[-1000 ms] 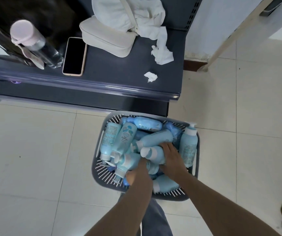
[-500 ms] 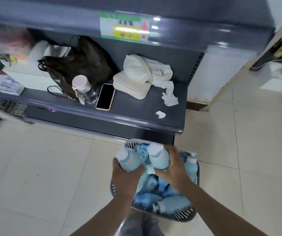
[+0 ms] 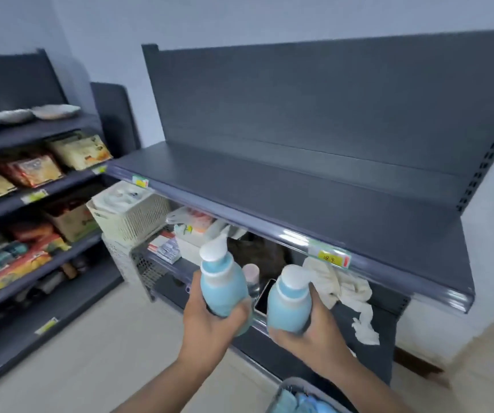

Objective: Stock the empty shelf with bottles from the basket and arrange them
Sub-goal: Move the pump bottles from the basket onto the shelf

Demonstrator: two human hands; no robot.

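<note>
Both hands have risen from the basket (image 3: pixel 284 387) at bottom centre. The left hand (image 3: pixel 210 321) grasps the left bottle (image 3: pixel 223 283) and the right hand (image 3: pixel 317 338) grasps the right bottle (image 3: pixel 289 304), nearing the empty shelf (image 3: pixel 329 198) for placing.

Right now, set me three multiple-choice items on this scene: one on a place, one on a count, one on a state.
1. The empty shelf lies: A above the left hand and right hand; B below them; C level with them.
2. Bottles in hand: A one; B two; C four.
3. The left hand is: A open and idle; B gripping a bottle; C pressing the shelf.

1 A: the shelf's board stands higher than both hands.
2 B: the left bottle and the right bottle, one per hand.
3 B: its fingers curl round the left bottle.
</note>
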